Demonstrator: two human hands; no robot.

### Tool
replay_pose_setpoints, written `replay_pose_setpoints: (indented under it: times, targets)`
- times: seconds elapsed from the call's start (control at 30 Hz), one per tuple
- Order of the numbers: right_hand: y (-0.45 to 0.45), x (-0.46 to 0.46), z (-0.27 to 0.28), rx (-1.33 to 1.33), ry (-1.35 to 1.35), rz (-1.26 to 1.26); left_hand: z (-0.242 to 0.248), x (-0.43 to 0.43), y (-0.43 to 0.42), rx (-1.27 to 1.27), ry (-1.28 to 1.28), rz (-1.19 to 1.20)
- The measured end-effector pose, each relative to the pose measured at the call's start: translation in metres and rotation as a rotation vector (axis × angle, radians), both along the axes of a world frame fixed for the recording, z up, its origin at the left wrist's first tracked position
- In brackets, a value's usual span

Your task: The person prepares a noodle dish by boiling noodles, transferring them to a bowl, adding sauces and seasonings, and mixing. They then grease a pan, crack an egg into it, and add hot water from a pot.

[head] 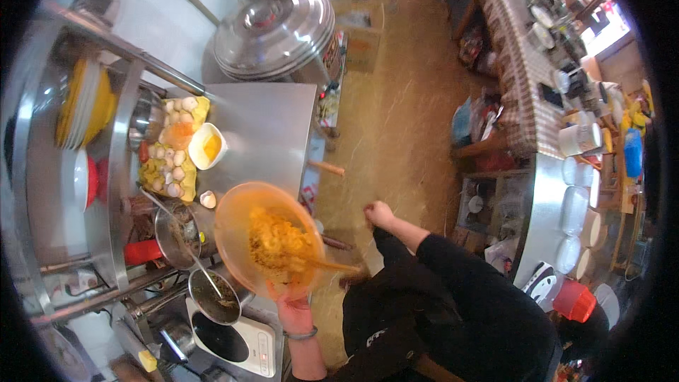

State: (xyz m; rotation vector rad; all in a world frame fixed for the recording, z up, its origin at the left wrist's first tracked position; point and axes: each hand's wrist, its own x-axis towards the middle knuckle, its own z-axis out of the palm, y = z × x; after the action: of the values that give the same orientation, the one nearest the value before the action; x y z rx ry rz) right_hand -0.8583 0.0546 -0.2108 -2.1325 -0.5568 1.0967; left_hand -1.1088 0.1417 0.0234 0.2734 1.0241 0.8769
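My left hand (292,305), with a band on its wrist, grips the near rim of a translucent orange plastic bowl (232,223). The bowl is tilted toward me at the steel counter's edge and holds a yellow-orange food mixture (278,239). Wooden chopsticks or a similar wooden utensil (334,265) lean in it, their ends over the near rim. My right hand (379,215) is curled into a loose fist above the floor, to the right of the bowl, with nothing visible in it. A cracked eggshell (208,199) lies just left of the bowl.
On the steel counter (265,132) stand a white bowl with egg (199,154) and an egg tray (185,191). Two metal pots (177,254) with ladles and an induction cooker (260,345) are nearer me. A large lidded steel vessel (276,32) stands beyond; a cloth-covered table (522,79) is right.
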Motion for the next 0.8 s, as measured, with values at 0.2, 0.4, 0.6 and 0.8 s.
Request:
replay_pose_setpoints:
  times: [0.2,0.4,0.6,0.8]
  targets:
    - [0.07,-0.008,-0.09,0.04,0.066,0.106,-0.012,0.01,0.021,0.088,0.128,0.08]
    - [0.075,-0.122,-0.155,-0.204,0.186,0.499,-0.026,0.021,0.027,0.244,0.119,0.023]
    - [0.08,-0.179,-0.178,-0.142,0.127,0.405,-0.039,-0.029,0.003,0.157,0.337,0.01]
    - [0.034,-0.152,-0.127,-0.153,-0.026,0.37,-0.022,-0.096,-0.008,0.334,0.209,-0.012]
